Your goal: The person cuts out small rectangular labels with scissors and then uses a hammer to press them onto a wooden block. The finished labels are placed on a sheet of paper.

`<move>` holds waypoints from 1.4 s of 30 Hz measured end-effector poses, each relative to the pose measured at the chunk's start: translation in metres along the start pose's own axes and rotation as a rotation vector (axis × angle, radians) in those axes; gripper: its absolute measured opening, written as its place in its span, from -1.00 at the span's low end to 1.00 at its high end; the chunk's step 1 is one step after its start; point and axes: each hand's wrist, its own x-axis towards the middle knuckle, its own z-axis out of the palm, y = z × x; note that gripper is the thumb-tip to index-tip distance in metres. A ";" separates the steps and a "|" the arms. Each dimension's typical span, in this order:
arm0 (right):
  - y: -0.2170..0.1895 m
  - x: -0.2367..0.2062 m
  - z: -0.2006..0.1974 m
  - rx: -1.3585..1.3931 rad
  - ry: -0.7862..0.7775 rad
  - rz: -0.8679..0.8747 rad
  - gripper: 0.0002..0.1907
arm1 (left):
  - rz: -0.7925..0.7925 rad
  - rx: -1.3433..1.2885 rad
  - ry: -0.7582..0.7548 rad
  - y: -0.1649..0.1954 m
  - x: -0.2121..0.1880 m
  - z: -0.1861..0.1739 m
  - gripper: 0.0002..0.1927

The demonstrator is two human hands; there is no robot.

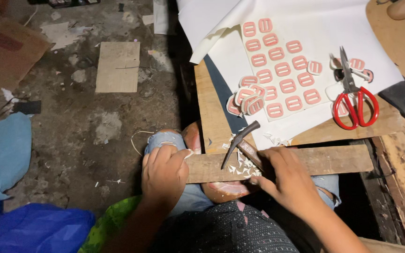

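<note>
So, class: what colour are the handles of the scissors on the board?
Red; the scissors show best in the head view, the only one.

Dim scene overall, lit from upper right: the white sheet (305, 28) glares nearly blown out, while the concrete floor (94, 117) falls off murky and grainy toward the left edge. Deep shadow under the wooden board (333, 159) and at lower right swallows detail. Focus fairly sharp at centre; slight wide-angle stretch at corners, blue plastic (33, 229) soft.
</note>
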 end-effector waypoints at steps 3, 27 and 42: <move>-0.007 -0.003 -0.014 -0.084 -0.065 -0.040 -0.29 | -0.011 0.026 -0.044 -0.006 -0.015 -0.003 -0.72; -0.019 0.075 0.021 -0.084 0.023 -0.205 -0.77 | -0.727 -1.069 -0.125 -0.079 -0.027 0.021 -0.81; -0.066 0.126 0.072 0.258 -0.298 0.019 -0.57 | -0.736 -1.274 -0.123 -0.090 -0.030 0.050 -0.80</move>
